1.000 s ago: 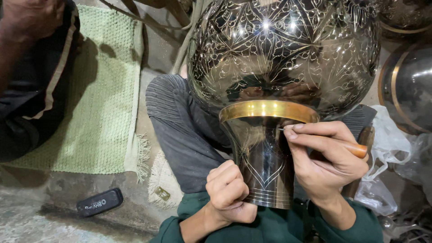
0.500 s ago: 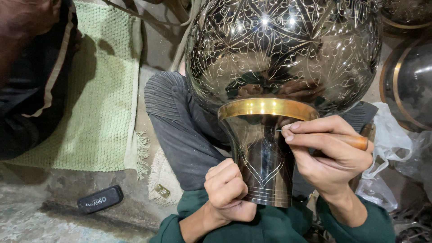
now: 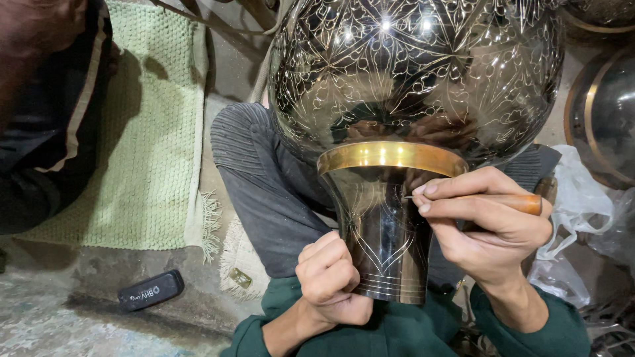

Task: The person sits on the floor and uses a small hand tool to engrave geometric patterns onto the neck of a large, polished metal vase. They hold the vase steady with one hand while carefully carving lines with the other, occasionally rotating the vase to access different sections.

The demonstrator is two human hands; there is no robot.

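Fingers of your right hand (image 3: 483,215) are pinching the wooden-handled engraving tool (image 3: 506,201); your left hand (image 3: 331,281), closed, is steadying the dark engraved metal vase (image 3: 397,132) at frame centre. Its bulb is looking finished, its neck partly engraved.

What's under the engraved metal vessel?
The person's grey-trousered leg and green sleeves show beneath the vessel. The left hand steadies its flared neck. Whatever lies directly below the round body is covered.

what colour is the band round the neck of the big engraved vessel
Shiny gold-brass band, clearest in the head view.
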